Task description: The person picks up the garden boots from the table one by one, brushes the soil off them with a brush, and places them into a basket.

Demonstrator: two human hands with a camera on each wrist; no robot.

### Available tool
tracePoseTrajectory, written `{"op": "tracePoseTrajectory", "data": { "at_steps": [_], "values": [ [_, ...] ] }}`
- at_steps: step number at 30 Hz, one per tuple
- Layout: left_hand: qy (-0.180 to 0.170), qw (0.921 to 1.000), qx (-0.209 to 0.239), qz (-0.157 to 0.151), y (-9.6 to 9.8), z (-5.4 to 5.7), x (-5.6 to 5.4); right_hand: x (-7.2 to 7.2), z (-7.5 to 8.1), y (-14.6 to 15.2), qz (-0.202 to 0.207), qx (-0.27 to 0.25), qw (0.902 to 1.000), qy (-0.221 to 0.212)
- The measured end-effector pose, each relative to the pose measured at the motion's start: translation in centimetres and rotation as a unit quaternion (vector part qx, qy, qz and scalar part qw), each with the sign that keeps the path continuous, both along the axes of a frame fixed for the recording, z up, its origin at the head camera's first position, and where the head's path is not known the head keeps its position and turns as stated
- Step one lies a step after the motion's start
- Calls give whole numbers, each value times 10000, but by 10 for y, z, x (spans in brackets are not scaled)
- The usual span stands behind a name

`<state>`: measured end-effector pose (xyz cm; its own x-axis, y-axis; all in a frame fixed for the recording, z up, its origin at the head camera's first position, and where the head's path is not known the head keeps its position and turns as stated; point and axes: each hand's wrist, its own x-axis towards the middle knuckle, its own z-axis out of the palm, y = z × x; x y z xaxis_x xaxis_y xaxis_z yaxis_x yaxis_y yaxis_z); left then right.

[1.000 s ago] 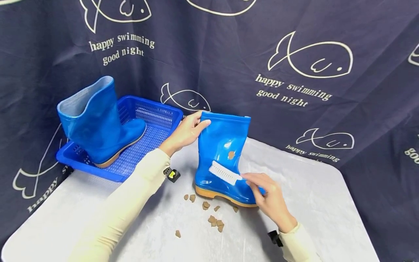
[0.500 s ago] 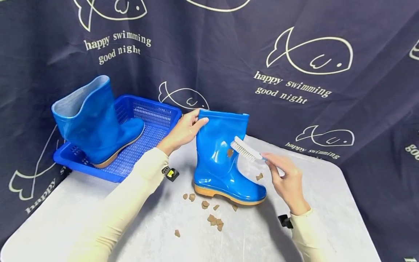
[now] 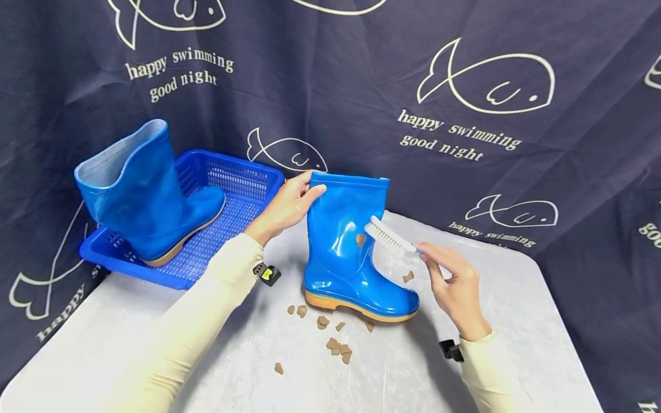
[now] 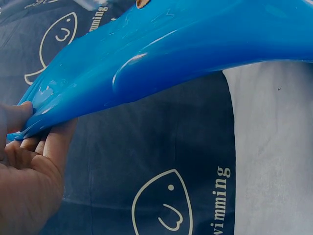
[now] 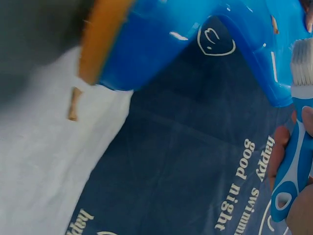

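A shiny blue rain boot [image 3: 335, 258] with a tan sole stands upright on the table, toe to the right. My left hand [image 3: 284, 207] pinches its top rim at the back, thumb outside, as the left wrist view also shows on the boot shaft [image 4: 146, 58]. A brown flake [image 3: 360, 240] clings to the shaft. In my right hand [image 3: 457, 287] is a brush [image 3: 389, 236] with white bristles, held by its blue and white handle [image 5: 293, 161]. The bristles are close to the shaft's front edge, beside the flake; whether they touch it I cannot tell.
At the left a blue plastic basket [image 3: 253, 178] holds a second blue rain boot [image 3: 139, 201], upright. Several brown flakes [image 3: 334, 346] lie on the white table [image 3: 248, 355] before the boot, and another flake [image 3: 408, 276] lies beyond its toe. A dark fish-print curtain [image 3: 351, 86] hangs behind.
The brush has moved up and right from the boot's ankle to beside the shaft's flake. The flake beyond the toe has come into view. The left hand keeps its grip on the rim.
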<state>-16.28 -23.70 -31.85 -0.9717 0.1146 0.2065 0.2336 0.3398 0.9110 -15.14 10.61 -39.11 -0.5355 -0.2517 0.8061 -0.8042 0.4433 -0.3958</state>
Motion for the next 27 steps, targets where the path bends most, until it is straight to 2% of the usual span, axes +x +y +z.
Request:
{"op": "tracePoseTrajectory", "data": {
  "at_steps": [5, 10, 15, 20, 24, 27],
  "values": [
    [-7, 10000, -66, 1, 0, 0, 2, -8, -6, -7, 99, 240, 9996, -112],
    [-61, 9996, -257, -27, 0, 1, 3, -2, -16, -5, 217, 367, 9989, -189],
    [-35, 9997, -237, 57, -1, 4, 3, 0, -10, -2, 375, 203, 9991, 9],
    [-100, 9996, -254, 44, 0, 3, 4, -6, -3, -2, 191, 129, 9997, 79],
    [-56, 9997, -238, 24, 2, 3, 3, -8, -6, -1, 87, 310, 9995, -56],
    [-71, 9998, -197, 54, 1, 2, 3, -5, -12, -1, 153, 412, 9990, -102]
  ]
}}
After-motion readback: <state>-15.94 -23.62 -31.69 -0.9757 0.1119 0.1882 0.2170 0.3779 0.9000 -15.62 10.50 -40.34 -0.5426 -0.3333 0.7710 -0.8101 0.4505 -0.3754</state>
